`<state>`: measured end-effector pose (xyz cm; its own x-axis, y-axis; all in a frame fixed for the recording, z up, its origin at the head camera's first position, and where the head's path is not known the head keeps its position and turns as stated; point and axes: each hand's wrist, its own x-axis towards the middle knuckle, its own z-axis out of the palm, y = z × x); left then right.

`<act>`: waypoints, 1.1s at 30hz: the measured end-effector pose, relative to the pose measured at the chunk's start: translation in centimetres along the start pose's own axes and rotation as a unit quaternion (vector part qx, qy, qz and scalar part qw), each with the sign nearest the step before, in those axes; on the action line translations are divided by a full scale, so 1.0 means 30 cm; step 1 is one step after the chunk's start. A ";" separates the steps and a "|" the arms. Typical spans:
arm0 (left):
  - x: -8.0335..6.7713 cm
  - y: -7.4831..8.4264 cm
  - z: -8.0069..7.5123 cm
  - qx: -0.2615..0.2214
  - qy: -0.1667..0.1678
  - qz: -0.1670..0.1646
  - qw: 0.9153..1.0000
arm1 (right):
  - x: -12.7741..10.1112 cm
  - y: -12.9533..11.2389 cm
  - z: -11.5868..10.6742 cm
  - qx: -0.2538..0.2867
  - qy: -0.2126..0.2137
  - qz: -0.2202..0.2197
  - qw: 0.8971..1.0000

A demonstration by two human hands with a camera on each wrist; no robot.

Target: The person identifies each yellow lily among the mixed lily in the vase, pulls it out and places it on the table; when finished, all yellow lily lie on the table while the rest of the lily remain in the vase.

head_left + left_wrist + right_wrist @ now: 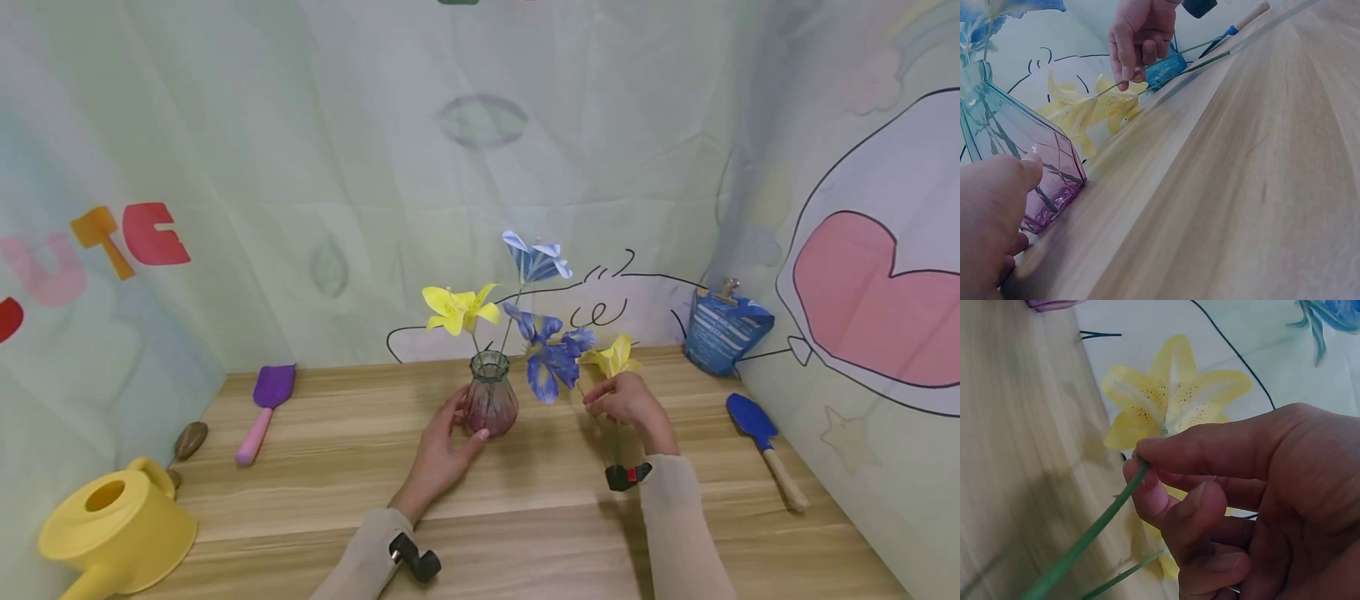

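Observation:
A ribbed glass vase (491, 404), greenish above and pinkish-purple below, stands upright on the wooden table. My left hand (441, 454) holds its lower body, thumb in front. The vase bears a yellow lily (453, 311) and a light blue flower (534, 262). To its right, my right hand (632, 406) pinches a thin green stem (1088, 534) between thumb and index finger. In the head view that stem runs up towards a blue-purple iris (551, 362) beside the vase mouth. Another yellow lily (617, 357) shows behind my right hand, its blossoms close to the table's back edge.
A yellow watering can (142, 533) stands front left, near a brown stone (191, 439) and a purple shovel (273, 387) with a pink handle. A clipped blue bag (723, 329) sits back right, a blue trowel (750, 421) before it. Printed cloth walls (337, 167) enclose the table.

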<state>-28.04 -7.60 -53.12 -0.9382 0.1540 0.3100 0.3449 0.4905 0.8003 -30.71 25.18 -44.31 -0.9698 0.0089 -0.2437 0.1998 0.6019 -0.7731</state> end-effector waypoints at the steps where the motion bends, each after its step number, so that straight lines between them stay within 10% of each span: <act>1: 0.000 -0.001 0.001 0.000 0.000 -0.001 1.000 | 0.002 0.004 0.001 0.000 0.001 -0.001 1.000; 22: 0.001 0.009 -0.003 -0.003 -0.003 -0.011 1.000 | -0.008 -0.002 -0.023 -0.028 0.017 0.008 0.999; 33: 0.000 0.004 -0.005 -0.007 -0.003 -0.005 1.000 | -0.112 -0.108 -0.073 -0.023 0.059 -0.059 0.996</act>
<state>-28.00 -7.68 -52.95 -0.9418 0.1551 0.2983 0.3357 0.4798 0.8106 -28.42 24.95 -39.69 -0.9964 0.0285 -0.0802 0.0798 0.6402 -0.7641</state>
